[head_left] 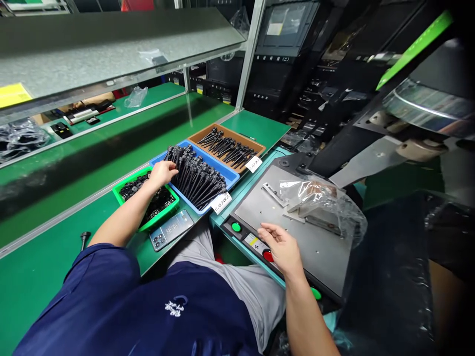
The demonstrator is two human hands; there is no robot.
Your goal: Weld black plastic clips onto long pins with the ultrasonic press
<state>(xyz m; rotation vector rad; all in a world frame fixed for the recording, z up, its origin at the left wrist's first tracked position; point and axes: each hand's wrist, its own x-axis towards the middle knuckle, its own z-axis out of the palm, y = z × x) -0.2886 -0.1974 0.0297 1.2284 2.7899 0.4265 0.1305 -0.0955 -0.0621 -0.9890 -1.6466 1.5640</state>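
My left hand (163,173) reaches over the left edge of the blue tray (233,179), thumb and fingers drawn together at the pile of black ribbed rods with thick heads (198,175). Whether a rod is between the fingertips is hard to see. Just below that hand lies the green tray (159,217), holding small black parts (158,200). My right hand (282,247) hovers over the front panel of a bench machine, near its red button (267,255). Its fingers are loosely bent and apart, with nothing in them.
A brown tray (237,136) of shorter black rods sits behind the blue one. A phone (171,230) lies at the bench edge. Clear plastic (322,198) covers a fixture on the machine's metal plate (256,207). A lone black rod (85,239) lies left. A shelf (111,59) overhangs the bench.
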